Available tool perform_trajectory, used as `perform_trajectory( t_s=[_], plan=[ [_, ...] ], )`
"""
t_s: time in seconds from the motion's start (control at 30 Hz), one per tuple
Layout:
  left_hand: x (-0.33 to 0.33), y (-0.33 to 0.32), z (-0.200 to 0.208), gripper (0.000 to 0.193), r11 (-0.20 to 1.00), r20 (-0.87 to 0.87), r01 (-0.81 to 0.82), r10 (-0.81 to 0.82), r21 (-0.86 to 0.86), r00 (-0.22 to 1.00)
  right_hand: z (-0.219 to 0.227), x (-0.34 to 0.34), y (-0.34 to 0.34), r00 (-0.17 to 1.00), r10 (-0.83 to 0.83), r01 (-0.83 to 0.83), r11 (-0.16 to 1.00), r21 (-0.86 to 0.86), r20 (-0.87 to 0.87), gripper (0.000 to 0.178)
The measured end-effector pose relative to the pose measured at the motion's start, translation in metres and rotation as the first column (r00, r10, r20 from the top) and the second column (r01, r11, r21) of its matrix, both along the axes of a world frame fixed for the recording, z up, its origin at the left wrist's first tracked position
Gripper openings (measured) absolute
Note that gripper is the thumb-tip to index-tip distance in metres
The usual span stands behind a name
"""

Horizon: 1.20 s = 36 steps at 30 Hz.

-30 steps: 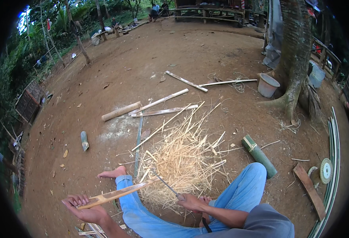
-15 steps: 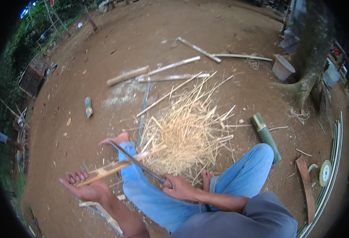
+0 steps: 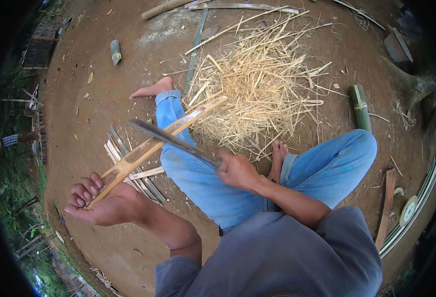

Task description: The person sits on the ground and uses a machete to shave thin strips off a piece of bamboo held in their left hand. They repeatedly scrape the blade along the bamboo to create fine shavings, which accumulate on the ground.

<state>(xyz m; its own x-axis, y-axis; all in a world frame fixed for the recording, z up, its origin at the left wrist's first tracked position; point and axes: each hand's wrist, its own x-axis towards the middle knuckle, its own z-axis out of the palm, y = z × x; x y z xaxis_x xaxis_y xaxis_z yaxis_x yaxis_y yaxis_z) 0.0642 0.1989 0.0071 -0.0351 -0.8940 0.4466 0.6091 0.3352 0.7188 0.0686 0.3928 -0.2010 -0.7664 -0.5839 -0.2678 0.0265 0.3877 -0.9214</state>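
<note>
My left hand [image 3: 96, 200] is closed round the near end of a split bamboo strip [image 3: 141, 154], which slants up and away to the right over my left leg. In my right hand [image 3: 238, 171] is the handle of a long dark machete [image 3: 173, 140]. Its blade points to the left and crosses the bamboo strip near the middle; whether the two touch I cannot tell. Beyond my knees a heap of pale bamboo shavings [image 3: 255, 84] covers the ground. Several split bamboo pieces [image 3: 146, 173] lie beside my left leg.
A green bamboo section [image 3: 359, 109] lies past my right knee, and a shorter bamboo piece [image 3: 115, 52] at the far left. At right are a brown board [image 3: 385, 208], a round disc [image 3: 408, 211] and long green strips [image 3: 421, 198]. A bucket [image 3: 397, 47] stands by tree roots [image 3: 416, 84].
The view has tilted down toward my body. Both hands keep their holds; the bamboo strip now angles more steeply, and the blade crosses it nearer its middle.
</note>
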Motion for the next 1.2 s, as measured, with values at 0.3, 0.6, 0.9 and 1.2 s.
perform_trajectory(
  t_s=[0.3, 0.6, 0.9, 1.2],
  plan=[
    [0.004, -0.01, 0.0, 0.041, 0.987, 0.027, 0.139, -0.137, -0.085, 0.99, -0.018, -0.014, 0.003, 0.999, 0.045, -0.045, 0.999, -0.023, -0.005, 0.027],
    [0.013, -0.014, -0.004, 0.045, 0.987, 0.091, 0.095, -0.084, -0.126, 0.992, -0.021, -0.026, -0.001, 0.995, 0.065, -0.068, 0.997, 0.035, 0.081, 0.028],
    [0.019, -0.014, -0.008, 0.046, 0.972, 0.11, 0.168, -0.151, -0.163, 0.982, -0.035, -0.012, 0.004, 0.997, 0.001, -0.001, 1.0, 0.0, -0.071, 0.019],
    [0.023, -0.011, -0.007, 0.05, 0.962, 0.15, 0.206, -0.18, -0.18, 0.972, -0.005, -0.019, 0.005, 0.993, 0.108, -0.105, 0.992, -0.069, 0.048, 0.027]
  ],
)
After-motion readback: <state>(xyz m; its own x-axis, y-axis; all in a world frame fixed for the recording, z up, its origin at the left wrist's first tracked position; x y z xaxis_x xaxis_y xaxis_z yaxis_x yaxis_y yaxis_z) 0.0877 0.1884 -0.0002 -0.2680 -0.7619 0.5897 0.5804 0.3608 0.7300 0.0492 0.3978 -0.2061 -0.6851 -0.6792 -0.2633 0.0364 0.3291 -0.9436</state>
